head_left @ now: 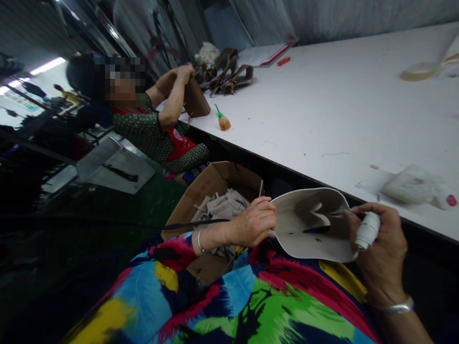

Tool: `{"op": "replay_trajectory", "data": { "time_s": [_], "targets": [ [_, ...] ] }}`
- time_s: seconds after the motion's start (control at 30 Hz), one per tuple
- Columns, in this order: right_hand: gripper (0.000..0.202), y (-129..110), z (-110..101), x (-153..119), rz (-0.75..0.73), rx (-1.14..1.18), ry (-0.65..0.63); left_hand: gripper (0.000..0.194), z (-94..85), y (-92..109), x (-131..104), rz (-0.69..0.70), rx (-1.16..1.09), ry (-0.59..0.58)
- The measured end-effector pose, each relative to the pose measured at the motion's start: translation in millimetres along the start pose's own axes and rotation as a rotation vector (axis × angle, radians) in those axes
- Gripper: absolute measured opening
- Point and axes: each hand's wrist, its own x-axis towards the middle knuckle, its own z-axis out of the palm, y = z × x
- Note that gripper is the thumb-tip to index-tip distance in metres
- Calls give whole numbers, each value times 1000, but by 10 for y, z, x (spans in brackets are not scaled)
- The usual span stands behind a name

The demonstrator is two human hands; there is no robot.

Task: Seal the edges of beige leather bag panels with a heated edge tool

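A light beige handbag [322,246] is tilted over my lap with its mouth toward me, so its inside shows. My left hand [255,222] is closed on the bag's left edge, where a bit of metal hardware shows by the fingertips. At the opposite edge, my right hand [385,248] is closed around a short white cylinder [368,231] that looks wrapped and narrows toward the bag's rim. I cannot make out its exact kind. The right thumb and forefinger also meet the bag's edge.
A cardboard box [197,191] of beige bags stands left of my lap. On the white table [322,105] are a small glue bottle [224,122], brown straps [236,79], a tape roll [418,71] and a plastic bag [412,185]. A co-worker [147,129] handles a brown bag [197,99].
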Motion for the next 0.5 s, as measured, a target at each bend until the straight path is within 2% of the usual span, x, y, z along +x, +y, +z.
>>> {"op": "replay_trajectory", "data": {
  "time_s": [0.3,0.5],
  "targets": [
    [43,-43,17,-8,3,0,1,8,11,3,13,9,-32,68],
    [43,-44,15,-6,-7,-6,-4,15,18,12,40,-71,-77,69]
  ]
}}
